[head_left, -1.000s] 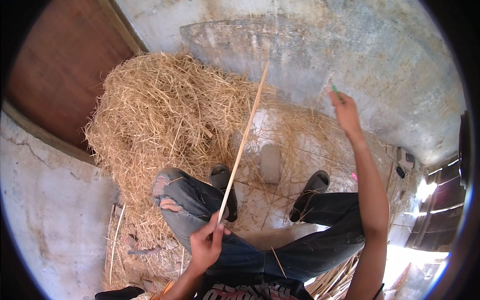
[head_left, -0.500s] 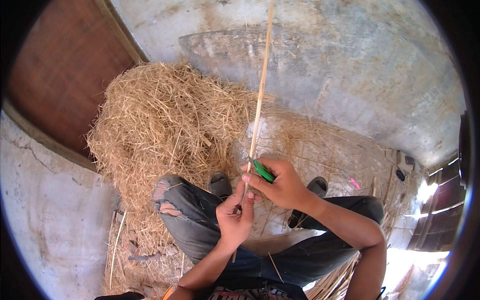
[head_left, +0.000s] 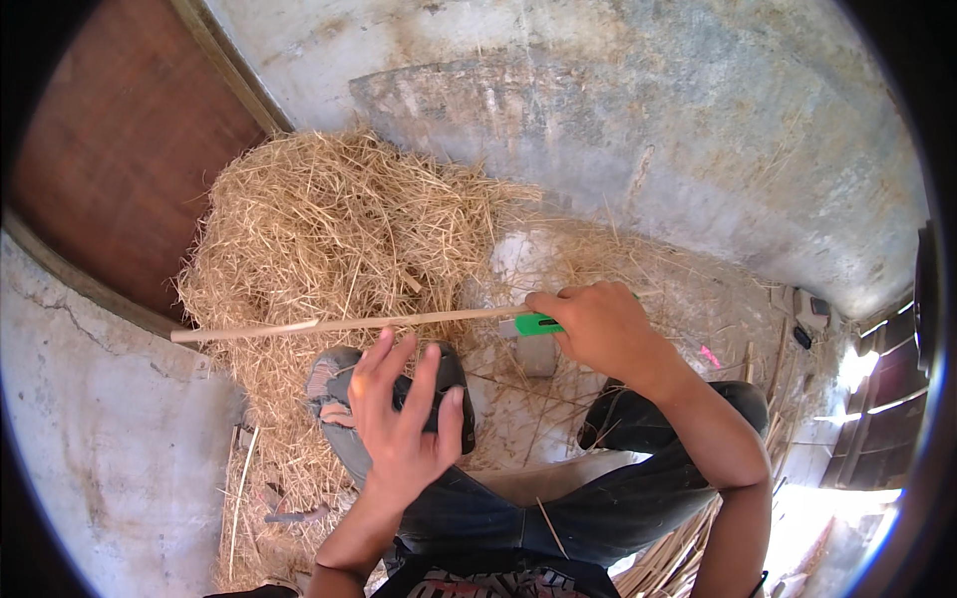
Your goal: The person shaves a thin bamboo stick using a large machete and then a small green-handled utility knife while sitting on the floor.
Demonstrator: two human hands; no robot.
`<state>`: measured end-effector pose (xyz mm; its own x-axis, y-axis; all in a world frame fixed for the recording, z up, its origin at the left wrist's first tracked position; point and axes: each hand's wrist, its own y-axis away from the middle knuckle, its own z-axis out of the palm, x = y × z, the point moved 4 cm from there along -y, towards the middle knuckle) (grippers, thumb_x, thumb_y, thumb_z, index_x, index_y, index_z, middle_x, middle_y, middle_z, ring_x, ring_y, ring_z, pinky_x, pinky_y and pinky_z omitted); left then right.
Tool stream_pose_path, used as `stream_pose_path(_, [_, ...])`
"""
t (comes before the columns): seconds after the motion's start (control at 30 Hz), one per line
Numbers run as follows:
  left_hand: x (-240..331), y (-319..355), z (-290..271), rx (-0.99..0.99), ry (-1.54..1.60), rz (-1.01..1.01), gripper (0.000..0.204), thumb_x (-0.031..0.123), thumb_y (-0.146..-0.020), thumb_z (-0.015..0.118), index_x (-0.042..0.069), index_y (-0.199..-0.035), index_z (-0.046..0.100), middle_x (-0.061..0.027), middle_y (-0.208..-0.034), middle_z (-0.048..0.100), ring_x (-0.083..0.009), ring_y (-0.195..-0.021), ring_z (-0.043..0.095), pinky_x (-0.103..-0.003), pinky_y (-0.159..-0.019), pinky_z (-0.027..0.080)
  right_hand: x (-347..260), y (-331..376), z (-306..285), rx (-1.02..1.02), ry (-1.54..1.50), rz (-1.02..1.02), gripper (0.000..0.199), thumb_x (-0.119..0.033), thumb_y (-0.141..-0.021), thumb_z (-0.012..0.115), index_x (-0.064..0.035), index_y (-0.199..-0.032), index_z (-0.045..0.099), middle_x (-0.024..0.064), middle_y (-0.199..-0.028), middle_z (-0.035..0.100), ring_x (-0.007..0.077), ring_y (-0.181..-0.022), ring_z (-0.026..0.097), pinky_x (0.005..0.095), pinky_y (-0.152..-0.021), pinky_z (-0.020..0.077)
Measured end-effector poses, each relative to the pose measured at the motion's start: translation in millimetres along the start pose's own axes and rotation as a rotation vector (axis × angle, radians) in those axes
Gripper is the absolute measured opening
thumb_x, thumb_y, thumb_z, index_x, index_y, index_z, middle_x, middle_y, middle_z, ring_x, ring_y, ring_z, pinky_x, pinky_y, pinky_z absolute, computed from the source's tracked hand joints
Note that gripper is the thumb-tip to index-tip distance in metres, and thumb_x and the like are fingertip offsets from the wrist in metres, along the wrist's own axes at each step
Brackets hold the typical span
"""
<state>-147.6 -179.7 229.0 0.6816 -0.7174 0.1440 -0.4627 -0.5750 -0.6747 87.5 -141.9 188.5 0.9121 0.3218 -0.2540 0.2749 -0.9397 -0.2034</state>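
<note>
My right hand [head_left: 606,324] is closed around a green utility knife [head_left: 538,325], its short blade showing at the left end. The same hand also pinches a thin bamboo strip [head_left: 399,320], which runs out level to the left across the straw. Just under the strip, my left hand [head_left: 404,409] is spread with its fingers pointing up. Its fingertips come close to the strip; whether they touch it I cannot tell.
A big heap of straw [head_left: 329,234] lies ahead on the left against the wall [head_left: 698,130]. A brown door panel [head_left: 130,149] stands at far left. Split sticks [head_left: 663,553] lie by my right thigh. A dark phone-like object [head_left: 801,338] sits at right.
The bamboo strip has swung from pointing away from me to lying level toward the left. My left hand has let go and spread; the right has moved slightly right, keeping the knife.
</note>
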Motion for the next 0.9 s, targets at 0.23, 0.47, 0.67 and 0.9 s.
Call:
stream_pose_path(0.23, [-20.8,23.2,17.9,-0.149,0.292,-0.231,0.047,0.009,-0.081,0.077,-0.002,-0.125,0.066,-0.0173,-0.109,0.068,-0.0297,-0.094,0.063,-0.039,-0.079,0.051,0.6,4.1,0.0,0.037,0.156,-0.119,0.022,-0.015,-0.082,0.065,-0.0185,-0.103,0.070,0.0059,-0.070,0.066,0.0300,-0.064,0.068,0.0442,-0.055,0.0513])
stream_pose_path(0.47, [-15.3,26.6,36.7,-0.232,0.212,-0.314,0.040,0.011,-0.081,0.080,0.000,-0.118,0.070,-0.0169,-0.102,0.065,-0.0288,-0.085,0.062,-0.038,-0.074,0.051,1.6,1.5,-0.6,-0.026,0.174,-0.150,0.023,-0.012,-0.080,0.064,-0.0201,-0.101,0.070,0.0055,-0.070,0.065,0.0300,-0.065,0.068,0.0439,-0.056,0.0503])
stream_pose_path(0.67, [-23.9,39.8,54.9,-0.314,0.395,-0.287,0.020,0.009,-0.090,0.073,-0.002,-0.106,0.070,-0.0136,-0.088,0.065,-0.0234,-0.071,0.062,-0.033,-0.063,0.050,3.9,3.0,-10.6,-0.082,0.065,-0.177,0.026,-0.014,-0.077,0.068,-0.0211,-0.102,0.070,0.0071,-0.071,0.066,0.0298,-0.068,0.069,0.0445,-0.060,0.0510])
stream_pose_path(0.9, [-25.2,57.3,72.5,-0.436,1.057,-0.849,0.022,0.014,-0.104,0.056,-0.007,-0.107,0.064,-0.0056,-0.078,0.065,-0.0058,-0.050,0.053,-0.021,-0.047,0.043,7.8,0.9,-28.5,0.350,-0.344,0.022,0.018,-0.024,-0.085,0.072,-0.0102,-0.092,0.064,0.0106,-0.064,0.063,0.0317,-0.060,0.066,0.0435,-0.054,0.0489])
